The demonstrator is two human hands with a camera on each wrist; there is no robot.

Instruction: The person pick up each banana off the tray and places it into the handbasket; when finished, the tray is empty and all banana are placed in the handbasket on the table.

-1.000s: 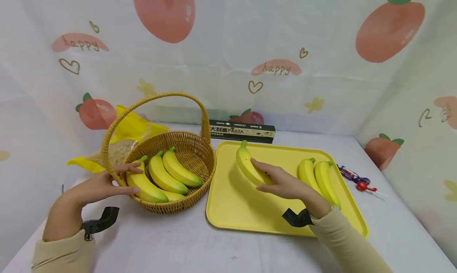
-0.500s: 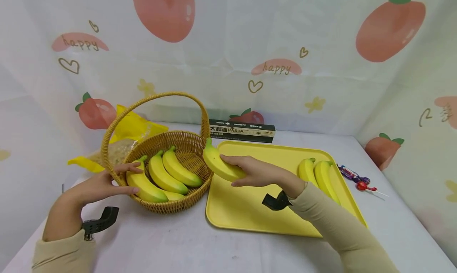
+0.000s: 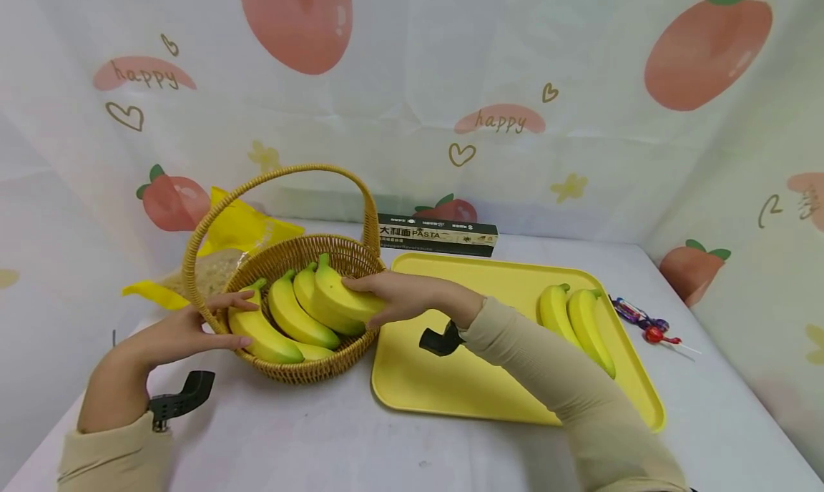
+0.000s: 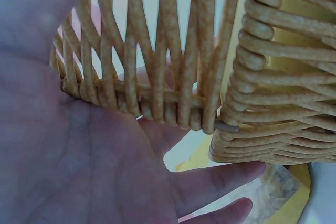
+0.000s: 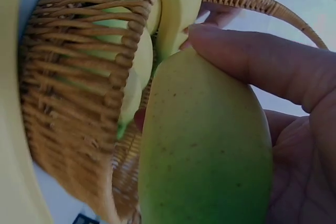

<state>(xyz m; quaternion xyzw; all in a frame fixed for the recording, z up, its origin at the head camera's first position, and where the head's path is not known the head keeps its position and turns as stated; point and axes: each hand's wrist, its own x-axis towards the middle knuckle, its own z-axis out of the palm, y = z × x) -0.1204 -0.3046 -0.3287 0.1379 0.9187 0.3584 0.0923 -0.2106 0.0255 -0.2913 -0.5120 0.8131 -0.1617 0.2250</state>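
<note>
Over the right side of the wicker basket, my right hand pinches a yellow banana between thumb and fingers. Its greenish end looms close in the right wrist view, above the basket rim. Several other bananas lie inside the basket, one banana nearest my left hand. That left hand holds the basket at the foot of its handle, thumb and fingers on either side. In the left wrist view the woven handle lies against the palm. Two bananas rest on the yellow tray.
Behind the basket lies a yellow bag with a clear part. A pasta box stands behind the tray. Wrapped candies and a red lollipop lie to the tray's right. The arched handle rises above the basket.
My right hand has carried the banana leftward from above the tray to over the basket's right side. The left hand has stayed at the basket handle.
</note>
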